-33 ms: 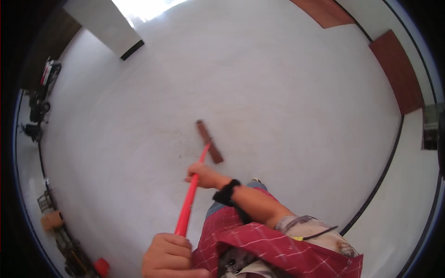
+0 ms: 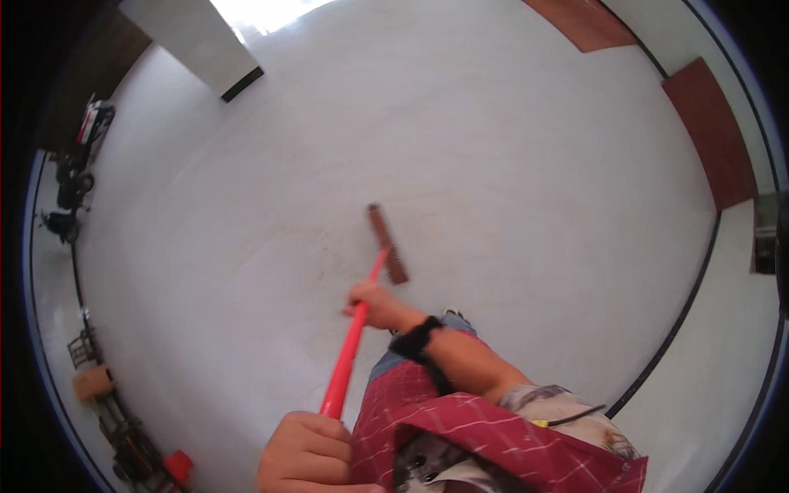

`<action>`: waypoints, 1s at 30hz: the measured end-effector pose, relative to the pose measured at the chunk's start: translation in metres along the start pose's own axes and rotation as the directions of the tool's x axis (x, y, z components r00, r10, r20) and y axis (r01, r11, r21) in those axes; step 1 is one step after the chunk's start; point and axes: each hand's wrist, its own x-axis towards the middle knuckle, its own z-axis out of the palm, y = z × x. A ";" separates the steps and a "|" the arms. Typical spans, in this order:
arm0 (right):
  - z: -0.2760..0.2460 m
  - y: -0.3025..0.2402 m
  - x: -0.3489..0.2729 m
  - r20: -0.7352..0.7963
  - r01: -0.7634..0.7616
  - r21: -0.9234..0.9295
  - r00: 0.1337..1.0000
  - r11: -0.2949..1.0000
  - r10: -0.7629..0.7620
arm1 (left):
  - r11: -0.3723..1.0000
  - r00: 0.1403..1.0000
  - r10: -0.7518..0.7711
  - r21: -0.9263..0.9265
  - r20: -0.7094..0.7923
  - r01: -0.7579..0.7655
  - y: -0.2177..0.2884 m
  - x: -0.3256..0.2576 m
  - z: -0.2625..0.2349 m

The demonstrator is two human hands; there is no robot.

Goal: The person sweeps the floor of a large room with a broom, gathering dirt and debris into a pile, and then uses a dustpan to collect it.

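A push broom with a red handle [image 2: 343, 370] and a long, narrow brown head [image 2: 388, 244] reaches forward and away from me. Its head rests on the pale smooth floor [image 2: 526, 205], slanting from upper left to lower right. My left hand [image 2: 308, 452] is wrapped round the near, upper end of the handle at the bottom of the picture. Farther down the shaft, my right hand [image 2: 380, 306] grips it, with a black band [image 2: 416, 338] on the wrist. Faint dark specks [image 2: 329, 251] lie on the floor left of the broom head.
A square white pillar [image 2: 201, 49] stands at the far left. Parked scooters [image 2: 76, 177], a cardboard box [image 2: 94, 383] and a red object [image 2: 178, 466] line the left side. Reddish-brown panels [image 2: 711, 131] lie along the right wall. One of my shoes [image 2: 454, 312] shows beyond the checked red apron [image 2: 468, 423].
The broom head and both hands sit slightly farther right and up in the picture. The surroundings have shifted a little too. Both hands keep their grip on the handle.
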 end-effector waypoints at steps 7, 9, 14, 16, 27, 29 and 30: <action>-0.170 0.047 -0.069 -0.322 -0.309 -0.347 0.926 0.885 0.197 | 0.955 0.966 -0.258 -0.144 0.017 0.258 -0.097 0.035 0.006; -0.206 0.084 -0.098 -0.347 -0.388 -0.370 0.901 0.844 0.262 | 0.918 0.935 -0.349 -0.182 0.058 0.354 -0.144 0.036 0.023; -0.238 0.140 -0.138 -0.384 -0.545 -0.302 0.820 0.782 0.423 | 0.657 0.722 -0.692 -0.404 0.015 0.637 -0.211 0.031 0.052; -0.234 0.140 -0.145 -0.403 -0.501 -0.315 0.839 0.806 0.364 | 0.649 0.710 -0.704 -0.420 -0.016 0.634 -0.197 0.048 0.065; -0.019 0.001 0.020 -0.306 -0.106 0.112 0.942 0.988 0.136 | 0.823 0.706 -0.410 0.099 -0.578 0.559 0.011 0.049 0.001; -0.017 -0.007 0.069 -0.179 -0.066 0.183 0.979 0.981 0.099 | 0.817 0.747 -0.363 0.196 -0.558 0.543 0.006 0.067 -0.013; -0.010 -0.009 0.076 -0.127 -0.058 0.222 0.988 0.973 0.088 | 0.803 0.775 -0.353 0.256 -0.524 0.538 0.005 0.071 -0.013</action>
